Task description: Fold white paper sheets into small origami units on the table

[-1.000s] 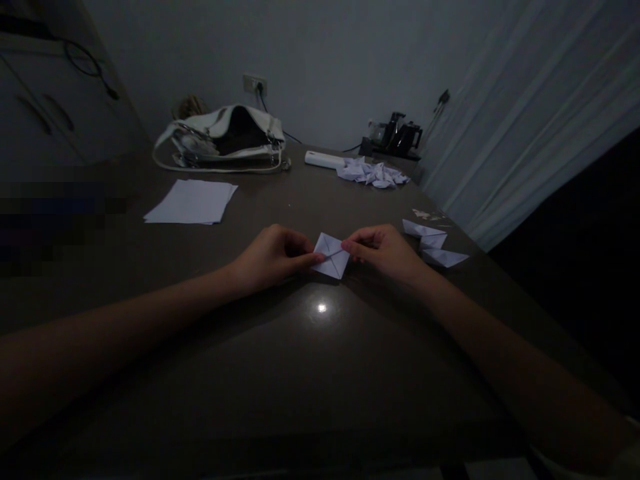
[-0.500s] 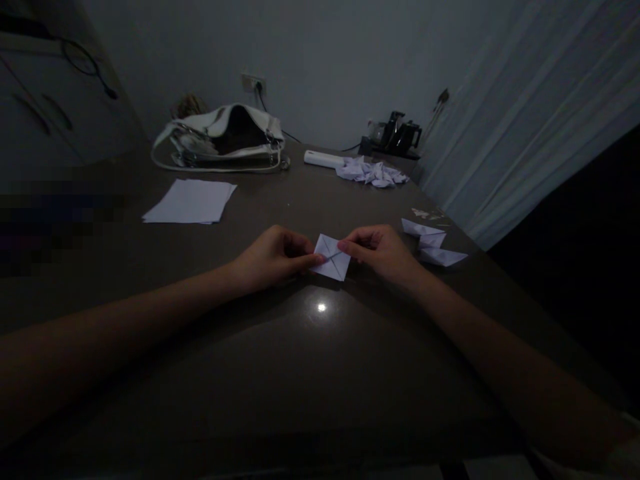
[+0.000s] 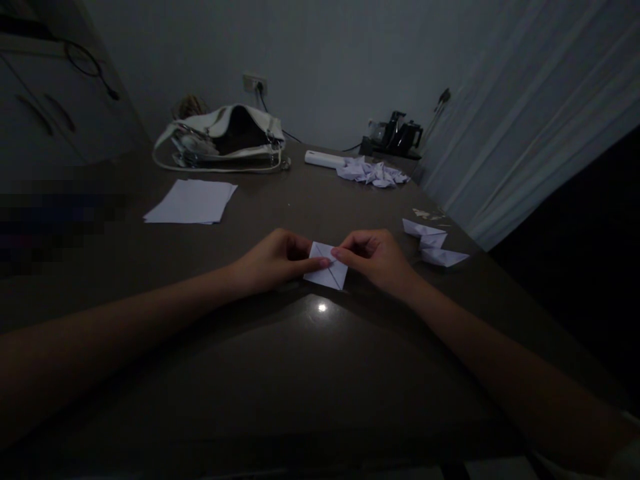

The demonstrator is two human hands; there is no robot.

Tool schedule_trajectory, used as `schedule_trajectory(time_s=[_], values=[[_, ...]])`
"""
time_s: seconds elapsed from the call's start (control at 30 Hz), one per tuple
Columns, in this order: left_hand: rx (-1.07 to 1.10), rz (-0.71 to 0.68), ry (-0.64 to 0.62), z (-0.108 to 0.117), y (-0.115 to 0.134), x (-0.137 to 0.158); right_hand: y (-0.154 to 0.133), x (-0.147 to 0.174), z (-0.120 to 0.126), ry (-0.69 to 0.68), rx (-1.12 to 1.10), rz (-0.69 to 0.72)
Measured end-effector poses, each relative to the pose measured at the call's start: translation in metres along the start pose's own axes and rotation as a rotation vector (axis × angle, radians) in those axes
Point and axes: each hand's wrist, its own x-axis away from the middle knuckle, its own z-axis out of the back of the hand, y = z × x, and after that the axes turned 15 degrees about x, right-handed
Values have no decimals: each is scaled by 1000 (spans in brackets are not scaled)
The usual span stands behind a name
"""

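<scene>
A small folded paper square (image 3: 326, 276), white with diagonal crease lines, is held just over the dark table. My left hand (image 3: 277, 262) pinches its left side, thumb on top and fingers behind. From the other side my right hand (image 3: 373, 257) grips the upper right part, its thumb close to the left one near the middle of the square. Both hands are closed on the paper, and the fingers underneath are hidden. To the right of my right hand lie several folded paper pieces (image 3: 434, 243).
A stack of white paper sheets (image 3: 193, 201) lies at the left, with a white handbag (image 3: 225, 137) behind it. Toward the back are a white cylinder-like object (image 3: 324, 159) and a pile of folded papers (image 3: 375, 173). A black kettle (image 3: 407, 138) stands beyond, beside a curtain (image 3: 480, 147).
The paper square has moved slightly toward me and left, turning a little. Both thumbs have shifted inward and now sit closer together on it.
</scene>
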Motion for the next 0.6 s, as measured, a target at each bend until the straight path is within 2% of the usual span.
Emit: schedule_trajectory(time_s=[0.17, 0.37, 0.6], values=[[68, 15, 15, 0, 2, 0, 1, -2, 5, -52, -8, -18], [96, 41, 69, 0, 4, 0, -2, -3, 12, -38, -45, -17], [121, 19, 46, 0, 3, -1, -2, -2, 10, -94, -31, -19]])
